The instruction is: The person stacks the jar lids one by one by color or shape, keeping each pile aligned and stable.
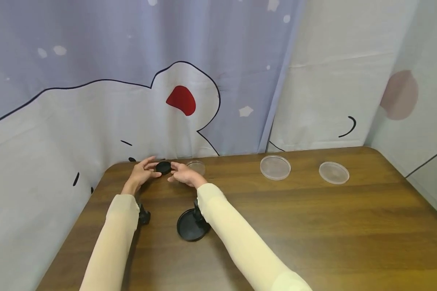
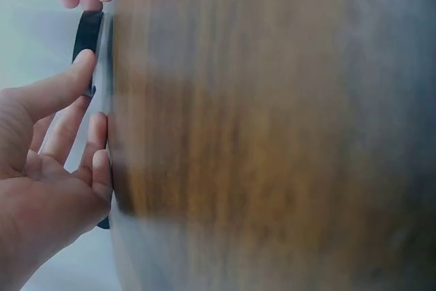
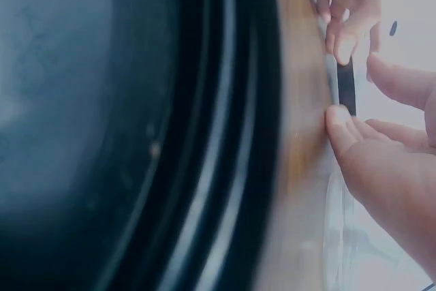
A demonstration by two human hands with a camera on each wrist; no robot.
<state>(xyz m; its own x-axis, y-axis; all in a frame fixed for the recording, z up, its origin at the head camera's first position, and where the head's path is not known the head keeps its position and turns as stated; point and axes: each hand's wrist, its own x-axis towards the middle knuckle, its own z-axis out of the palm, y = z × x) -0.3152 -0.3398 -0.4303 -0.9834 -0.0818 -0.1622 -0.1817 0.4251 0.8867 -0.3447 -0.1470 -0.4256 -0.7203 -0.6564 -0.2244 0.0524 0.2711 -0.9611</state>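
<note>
At the back left of the table, a small round black lid [image 1: 163, 167] lies flat between both hands. My left hand [image 1: 141, 176] pinches its left side; in the left wrist view the thumb [image 2: 83, 59] presses on the lid's black side wall [image 2: 86, 32]. From the right, the fingertips of my right hand [image 1: 185, 175] touch the lid's edge. In the right wrist view that hand's thumb and fingers are spread apart, with one fingertip against the lid [image 3: 347, 90]. A clear shallow round dish [image 1: 196, 165] lies just behind the right hand, partly covered by it.
A larger black round dish [image 1: 189, 230] lies under the right forearm; its ridged rim [image 3: 225, 168] fills much of the right wrist view. Two clear round dishes [image 1: 275, 167] [image 1: 334, 173] lie farther right on the wooden table [image 1: 313, 234]. A printed curtain [image 1: 131, 113] hangs behind the back edge.
</note>
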